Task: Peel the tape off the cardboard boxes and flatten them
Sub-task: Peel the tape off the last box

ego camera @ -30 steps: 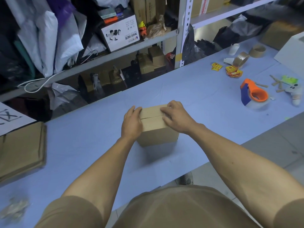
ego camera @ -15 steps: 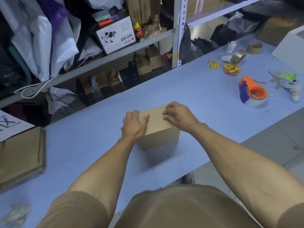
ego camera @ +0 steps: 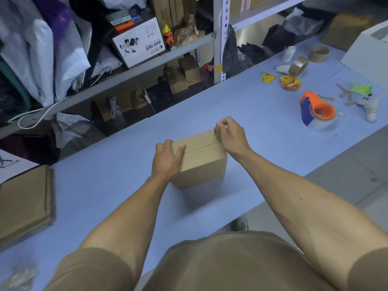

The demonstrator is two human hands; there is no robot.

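One sealed box (ego camera: 201, 158), two hands, one tape dispenser (ego camera: 317, 111), perhaps two loose tape rolls (ego camera: 298, 66).

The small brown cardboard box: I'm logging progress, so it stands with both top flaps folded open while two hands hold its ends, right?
No. The head view shows the small brown cardboard box with top flaps closed, meeting at a seam. The left hand and right hand do hold its ends.

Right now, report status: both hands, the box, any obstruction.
Left hand grips small brown cardboard box at its left end. Right hand pinches at top seam's right end. Box upright, flaps shut, on blue table. Nothing obstructing.
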